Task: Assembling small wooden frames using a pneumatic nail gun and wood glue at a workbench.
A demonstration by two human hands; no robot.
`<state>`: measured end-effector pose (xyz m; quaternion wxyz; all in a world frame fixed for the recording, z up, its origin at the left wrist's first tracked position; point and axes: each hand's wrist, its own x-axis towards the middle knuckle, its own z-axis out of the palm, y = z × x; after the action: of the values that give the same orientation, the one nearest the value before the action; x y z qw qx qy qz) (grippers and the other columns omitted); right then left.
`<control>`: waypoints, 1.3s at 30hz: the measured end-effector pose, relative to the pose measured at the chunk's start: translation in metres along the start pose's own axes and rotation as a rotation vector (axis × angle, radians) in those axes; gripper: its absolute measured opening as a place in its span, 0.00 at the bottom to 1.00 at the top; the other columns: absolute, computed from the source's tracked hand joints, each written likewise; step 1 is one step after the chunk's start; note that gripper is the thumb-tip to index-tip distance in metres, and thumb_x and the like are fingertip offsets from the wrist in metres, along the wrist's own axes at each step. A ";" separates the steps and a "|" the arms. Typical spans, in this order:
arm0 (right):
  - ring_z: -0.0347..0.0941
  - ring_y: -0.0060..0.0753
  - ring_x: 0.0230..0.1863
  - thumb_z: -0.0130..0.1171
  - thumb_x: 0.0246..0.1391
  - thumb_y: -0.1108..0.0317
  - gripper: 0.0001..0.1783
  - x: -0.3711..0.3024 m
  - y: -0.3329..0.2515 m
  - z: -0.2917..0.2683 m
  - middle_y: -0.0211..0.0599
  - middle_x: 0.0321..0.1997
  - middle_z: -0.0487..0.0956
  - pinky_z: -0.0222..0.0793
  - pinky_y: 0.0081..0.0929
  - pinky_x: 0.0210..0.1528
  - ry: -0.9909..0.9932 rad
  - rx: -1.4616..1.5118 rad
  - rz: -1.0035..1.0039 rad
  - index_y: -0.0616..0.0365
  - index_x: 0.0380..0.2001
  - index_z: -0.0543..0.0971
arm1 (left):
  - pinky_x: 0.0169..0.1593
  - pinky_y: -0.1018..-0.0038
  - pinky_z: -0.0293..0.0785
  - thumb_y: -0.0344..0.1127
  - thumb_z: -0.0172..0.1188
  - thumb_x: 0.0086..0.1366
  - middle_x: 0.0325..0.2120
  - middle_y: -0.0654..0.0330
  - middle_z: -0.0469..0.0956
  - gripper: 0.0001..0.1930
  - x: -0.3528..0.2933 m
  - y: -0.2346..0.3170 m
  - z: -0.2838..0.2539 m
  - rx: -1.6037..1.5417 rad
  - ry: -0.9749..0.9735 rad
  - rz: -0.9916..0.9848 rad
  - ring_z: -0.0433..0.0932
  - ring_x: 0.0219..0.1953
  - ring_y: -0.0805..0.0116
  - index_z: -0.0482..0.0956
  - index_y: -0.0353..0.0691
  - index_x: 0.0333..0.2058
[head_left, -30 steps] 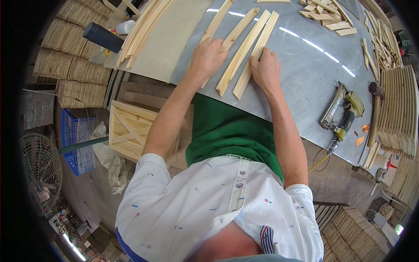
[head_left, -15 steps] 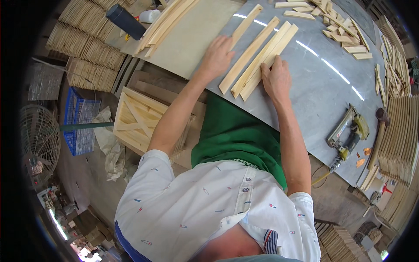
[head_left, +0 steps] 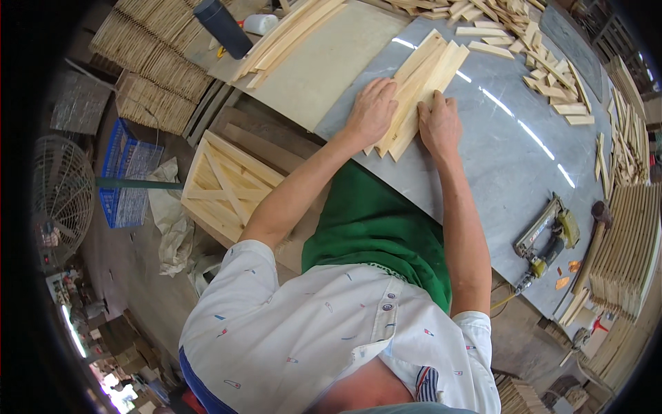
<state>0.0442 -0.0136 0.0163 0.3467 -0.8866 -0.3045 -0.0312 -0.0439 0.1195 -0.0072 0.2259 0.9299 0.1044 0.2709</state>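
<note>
Several pale wooden slats (head_left: pixel 419 88) lie side by side on the grey metal tabletop, pressed close together. My left hand (head_left: pixel 373 114) is closed against their left side, its fingertips over the outer slat. On the opposite side my right hand (head_left: pixel 440 124) grips the edge of the outer right slat, thumb and fingers bent. Between them the slats are held in a flat bunch, their near ends slightly uneven at the table's front edge. My palms hide part of the outer slats.
A nail gun (head_left: pixel 549 234) with a yellow hose lies at the right of the tabletop (head_left: pixel 496 186), near a hammer (head_left: pixel 598 221). Short wood pieces (head_left: pixel 545 69) are heaped at the back right. Long strips (head_left: pixel 289 38) and a dark bottle (head_left: pixel 222 29) stand far left. A wooden crossed frame (head_left: pixel 224 183) sits below.
The slats, spaced apart before, now lie together in one bunch. My left hand has moved right with the left slats, while my right hand stays at the right slat.
</note>
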 end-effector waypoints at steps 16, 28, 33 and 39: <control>0.71 0.43 0.40 0.52 0.54 0.74 0.14 -0.041 0.020 -0.019 0.45 0.39 0.73 0.67 0.32 0.45 0.097 0.240 -0.118 0.65 0.44 0.74 | 0.54 0.57 0.64 0.36 0.57 0.55 0.46 0.47 0.71 0.21 0.043 -0.162 -0.139 0.713 0.183 -0.421 0.68 0.49 0.48 0.72 0.35 0.47; 0.71 0.41 0.39 0.52 0.54 0.74 0.13 -0.043 0.019 -0.020 0.44 0.38 0.73 0.67 0.31 0.44 0.075 0.302 -0.070 0.64 0.43 0.75 | 0.47 0.60 0.70 0.35 0.52 0.58 0.38 0.48 0.74 0.13 0.050 -0.195 -0.142 0.807 0.113 -0.344 0.72 0.42 0.50 0.77 0.34 0.37; 0.71 0.42 0.38 0.51 0.54 0.74 0.12 -0.042 0.021 -0.018 0.45 0.37 0.73 0.67 0.31 0.43 0.083 0.326 -0.074 0.64 0.43 0.75 | 0.45 0.60 0.72 0.32 0.49 0.58 0.34 0.47 0.76 0.10 0.048 -0.193 -0.145 0.854 0.155 -0.264 0.75 0.40 0.50 0.76 0.33 0.34; 0.72 0.43 0.36 0.51 0.54 0.74 0.11 -0.040 0.019 -0.017 0.46 0.36 0.73 0.67 0.32 0.41 0.113 0.362 -0.050 0.64 0.41 0.76 | 0.42 0.65 0.74 0.34 0.50 0.59 0.31 0.48 0.78 0.11 0.051 -0.142 -0.151 0.692 0.040 -0.466 0.77 0.36 0.56 0.75 0.32 0.34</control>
<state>0.0247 -0.0559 0.0076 0.5160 -0.7988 -0.3073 -0.0345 -0.0952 0.3150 0.0622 -0.0466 0.8971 0.4010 0.1795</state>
